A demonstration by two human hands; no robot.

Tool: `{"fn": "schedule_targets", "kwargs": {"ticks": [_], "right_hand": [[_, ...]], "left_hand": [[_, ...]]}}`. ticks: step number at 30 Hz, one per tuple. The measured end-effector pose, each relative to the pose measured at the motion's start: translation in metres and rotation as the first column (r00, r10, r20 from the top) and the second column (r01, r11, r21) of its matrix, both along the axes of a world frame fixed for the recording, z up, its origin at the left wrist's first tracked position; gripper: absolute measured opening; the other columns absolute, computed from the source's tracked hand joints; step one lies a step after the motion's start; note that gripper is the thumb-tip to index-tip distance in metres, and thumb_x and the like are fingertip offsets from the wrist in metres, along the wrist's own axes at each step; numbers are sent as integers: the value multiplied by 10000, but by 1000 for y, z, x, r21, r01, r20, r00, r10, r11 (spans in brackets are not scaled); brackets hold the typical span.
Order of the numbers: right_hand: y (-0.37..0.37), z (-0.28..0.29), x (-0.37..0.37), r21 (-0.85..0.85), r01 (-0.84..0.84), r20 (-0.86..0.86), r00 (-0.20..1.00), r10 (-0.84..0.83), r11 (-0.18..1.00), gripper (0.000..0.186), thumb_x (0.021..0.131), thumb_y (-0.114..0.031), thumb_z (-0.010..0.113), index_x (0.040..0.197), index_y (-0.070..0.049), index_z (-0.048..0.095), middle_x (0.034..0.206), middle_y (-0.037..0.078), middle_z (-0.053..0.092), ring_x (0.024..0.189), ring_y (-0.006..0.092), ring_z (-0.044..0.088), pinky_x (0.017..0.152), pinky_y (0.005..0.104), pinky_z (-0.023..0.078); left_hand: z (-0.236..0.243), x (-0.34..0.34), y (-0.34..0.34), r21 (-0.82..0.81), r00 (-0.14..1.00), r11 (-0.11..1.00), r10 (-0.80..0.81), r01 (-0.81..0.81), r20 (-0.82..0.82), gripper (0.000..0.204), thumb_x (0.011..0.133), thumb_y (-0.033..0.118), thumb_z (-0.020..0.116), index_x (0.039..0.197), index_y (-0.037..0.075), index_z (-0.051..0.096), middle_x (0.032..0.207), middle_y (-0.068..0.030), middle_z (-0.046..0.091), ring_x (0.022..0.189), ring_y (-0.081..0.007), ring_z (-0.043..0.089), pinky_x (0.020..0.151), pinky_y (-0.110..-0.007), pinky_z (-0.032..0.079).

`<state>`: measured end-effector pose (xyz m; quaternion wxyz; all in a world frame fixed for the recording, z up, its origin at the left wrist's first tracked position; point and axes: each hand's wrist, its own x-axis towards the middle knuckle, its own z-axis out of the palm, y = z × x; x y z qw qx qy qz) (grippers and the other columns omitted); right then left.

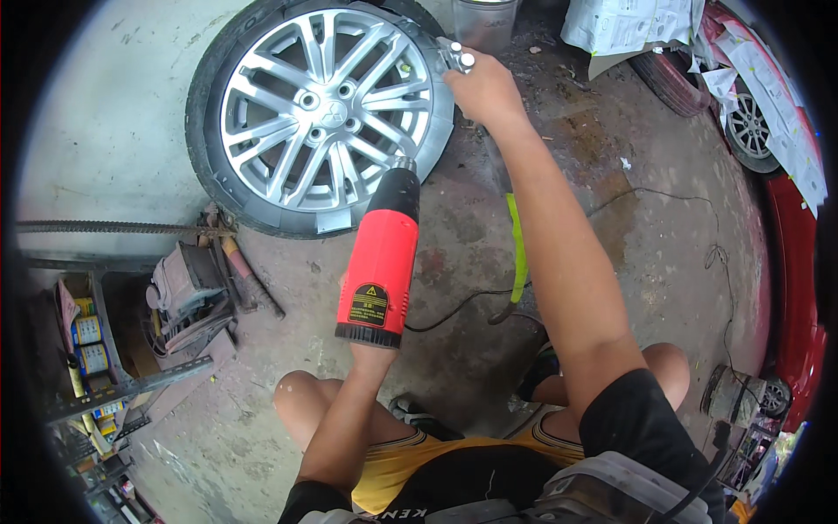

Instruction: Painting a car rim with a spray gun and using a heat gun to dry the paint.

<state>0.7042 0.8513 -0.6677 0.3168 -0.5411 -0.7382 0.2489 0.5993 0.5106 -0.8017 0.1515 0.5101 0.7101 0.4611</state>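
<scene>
I have right arm (567, 236) extended far forward, right hand (489, 92) curled; left forearm (346, 419) angled forward, left hand (375, 357) mostly hidden; 2 hands well apart.

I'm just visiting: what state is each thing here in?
Silver wheel: facing the person, edged with masking pieces
Red heat gun: held, nozzle toward the wheel; on or off, unclear
Silver tool: gripped in the right hand
Black cord: slack, curving
Red car: partly covered by paper sheets

Red car (799, 262) far right; boxes (93, 359) on metal shelf (150, 382) left
</scene>
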Motion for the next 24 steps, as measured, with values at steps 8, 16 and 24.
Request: {"fn": "schedule_targets", "kwargs": {"ticks": [8, 16, 24], "right_hand": [[-18, -2, 6, -375, -415, -532, 829, 175, 829, 201, 867, -172, 693, 1023, -46, 675, 932, 33, 711, 771, 130, 671, 563, 287, 534], [-44, -41, 33, -302, -250, -532, 845, 55, 920, 444, 902, -211, 696, 1328, -92, 652, 809, 49, 712, 654, 124, 659, 566, 297, 561], [-41, -52, 23, -211, -129, -474, 881, 14, 969, 554, 848, -265, 703, 1371, -105, 619, 1056, 243, 723, 986, 389, 700, 927, 401, 530]], "left_hand": [[-2, -5, -4, -25, 999, 998, 52, -52, 4, 288, 957, 199, 704, 1168, 9, 655, 1065, -146, 692, 986, -298, 668, 861, -399, 508], [-18, -11, -11, -127, 983, 991, 24, -48, -181, 154, 968, 178, 664, 993, 27, 644, 791, -39, 617, 733, -171, 617, 659, -330, 475], [-8, -1, -9, -215, 980, 974, 106, -68, 170, 162, 962, 160, 669, 1057, 36, 628, 902, -75, 606, 796, -214, 567, 705, -354, 436]]}}
